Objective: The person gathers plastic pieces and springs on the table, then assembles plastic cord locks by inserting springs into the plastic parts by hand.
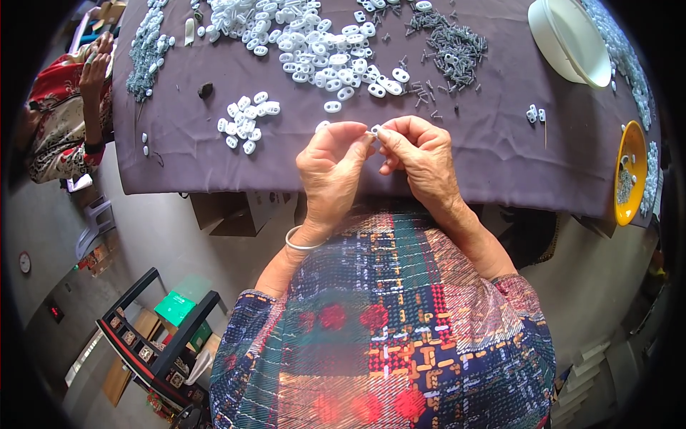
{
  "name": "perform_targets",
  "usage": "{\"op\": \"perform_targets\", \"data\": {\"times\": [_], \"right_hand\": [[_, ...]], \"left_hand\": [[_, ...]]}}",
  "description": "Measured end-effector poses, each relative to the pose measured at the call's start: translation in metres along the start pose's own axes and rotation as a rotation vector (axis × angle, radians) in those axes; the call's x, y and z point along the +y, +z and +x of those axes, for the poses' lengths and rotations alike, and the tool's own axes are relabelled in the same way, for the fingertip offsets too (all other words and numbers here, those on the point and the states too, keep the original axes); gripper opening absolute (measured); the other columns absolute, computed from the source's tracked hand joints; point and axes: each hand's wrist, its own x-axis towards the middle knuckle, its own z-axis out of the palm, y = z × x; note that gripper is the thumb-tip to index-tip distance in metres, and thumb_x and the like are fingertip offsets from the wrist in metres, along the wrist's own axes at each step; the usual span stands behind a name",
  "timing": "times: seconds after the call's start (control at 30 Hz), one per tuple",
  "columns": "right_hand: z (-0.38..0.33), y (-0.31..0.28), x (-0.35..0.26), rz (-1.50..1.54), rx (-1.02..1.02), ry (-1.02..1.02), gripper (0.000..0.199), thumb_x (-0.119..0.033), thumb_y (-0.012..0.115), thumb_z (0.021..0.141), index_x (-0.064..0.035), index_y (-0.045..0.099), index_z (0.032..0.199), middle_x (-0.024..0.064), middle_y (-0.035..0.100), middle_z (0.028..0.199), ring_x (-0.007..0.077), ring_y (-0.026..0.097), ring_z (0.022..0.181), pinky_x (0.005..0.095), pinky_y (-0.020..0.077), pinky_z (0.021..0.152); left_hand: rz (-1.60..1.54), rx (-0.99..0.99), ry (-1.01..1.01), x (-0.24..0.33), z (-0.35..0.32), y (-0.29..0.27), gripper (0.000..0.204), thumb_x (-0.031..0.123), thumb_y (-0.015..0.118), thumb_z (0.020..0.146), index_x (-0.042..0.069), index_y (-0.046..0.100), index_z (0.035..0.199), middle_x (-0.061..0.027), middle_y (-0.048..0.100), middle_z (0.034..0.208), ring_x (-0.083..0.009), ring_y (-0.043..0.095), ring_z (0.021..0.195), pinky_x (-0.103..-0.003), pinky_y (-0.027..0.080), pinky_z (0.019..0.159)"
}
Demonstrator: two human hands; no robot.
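Observation:
My left hand and my right hand meet over the near edge of the table, fingertips almost touching. Between the thumb and forefinger of the right is a small white plastic piece. The left thumb and forefinger are pinched together against its left side; whatever they grip is too small to make out. Just beyond the hands lies a single white oval two-hole plastic piece. A small cluster of similar white pieces rests to the left, and a large heap of them spreads farther back.
Grey screws are piled behind my right hand. A white tub and a yellow bowl stand at the right on the dark tablecloth. Another person's hands show at the far left. A black rack stands on the floor.

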Motion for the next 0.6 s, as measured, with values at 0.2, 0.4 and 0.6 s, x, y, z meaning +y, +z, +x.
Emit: {"op": "perform_targets", "data": {"times": [0.2,0.4,0.6], "right_hand": [[-0.0016,0.0054,0.0029,-0.037,0.005,-0.045,0.014,-0.012,0.061,0.086,0.0023,0.061,0.086,0.0022,0.058,0.071,0.0058,0.054,0.061,0.0209,0.0511,0.05],[-0.0021,0.0051,0.0013,-0.019,-0.006,-0.031,0.014,-0.012,0.061,0.086,0.0022,0.061,0.087,0.0023,0.058,0.072,0.0057,0.054,0.061,0.0212,0.0515,0.05],[-0.0022,0.0051,0.0013,0.011,0.02,-0.026,0.014,-0.012,0.062,0.085,0.0018,0.061,0.088,0.0025,0.059,0.073,0.006,0.055,0.06,0.021,0.0521,0.05]], "left_hand": [[0.002,0.021,-0.009,-0.0002,-0.0026,0.0008,0.01,-0.002,0.063,0.081,-0.002,0.06,0.091,-0.005,0.063,0.081,-0.0104,0.061,0.071,-0.022,0.05,0.064],[0.022,-0.029,-0.021,0.0029,0.0007,-0.0042,0.015,0.0,0.065,0.081,-0.004,0.06,0.095,-0.0066,0.065,0.083,-0.011,0.062,0.071,-0.021,0.05,0.063],[-0.044,-0.062,-0.046,0.0051,0.0003,-0.005,0.025,0.004,0.063,0.083,-0.006,0.057,0.105,-0.0096,0.065,0.088,-0.0132,0.063,0.074,-0.022,0.051,0.065]]}}
